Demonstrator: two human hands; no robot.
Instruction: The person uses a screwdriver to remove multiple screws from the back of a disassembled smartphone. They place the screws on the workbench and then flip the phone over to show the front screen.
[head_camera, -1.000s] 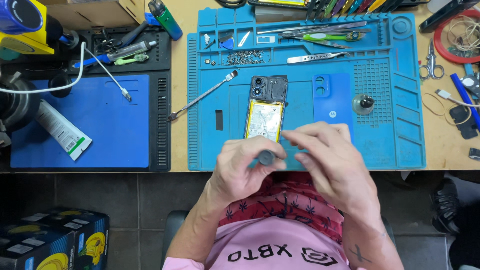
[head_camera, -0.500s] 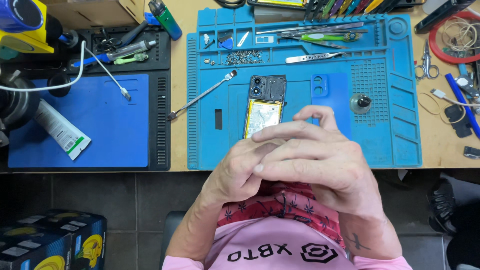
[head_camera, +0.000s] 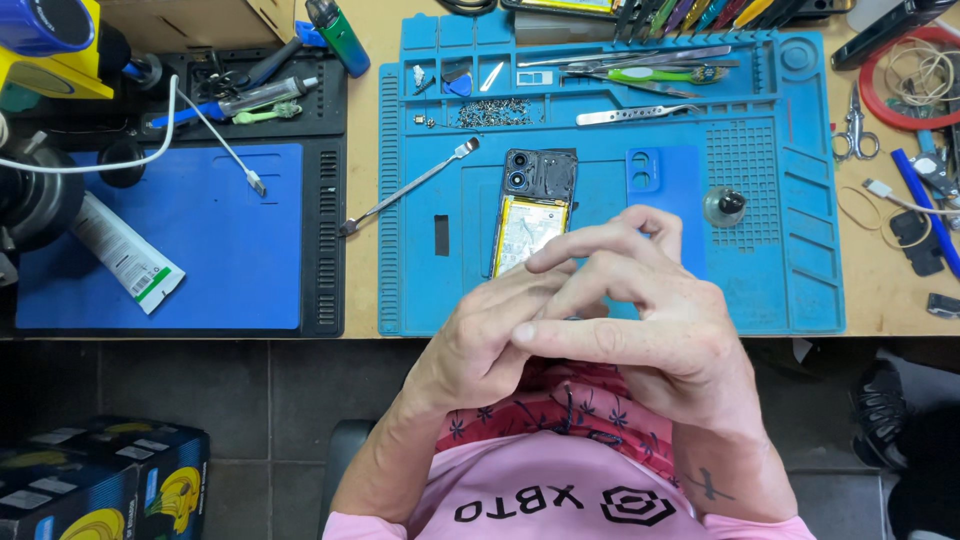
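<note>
Both hands have drawn together since before: right hand (head_camera: 650, 320) overlaps left hand (head_camera: 480, 345), grip undiscernible, near the opened phone (head_camera: 533, 213) on the blue mat (head_camera: 800, 250)

A light wooden workbench (head_camera: 890, 290) is seen from above, evenly lit. Its front edge is set over a floor of dark grey tiles (head_camera: 200, 390). Blue and yellow cardboard boxes (head_camera: 95, 485) are stacked on the floor at lower left, and a dark chair seat (head_camera: 345, 450) is partly shown below.
</note>
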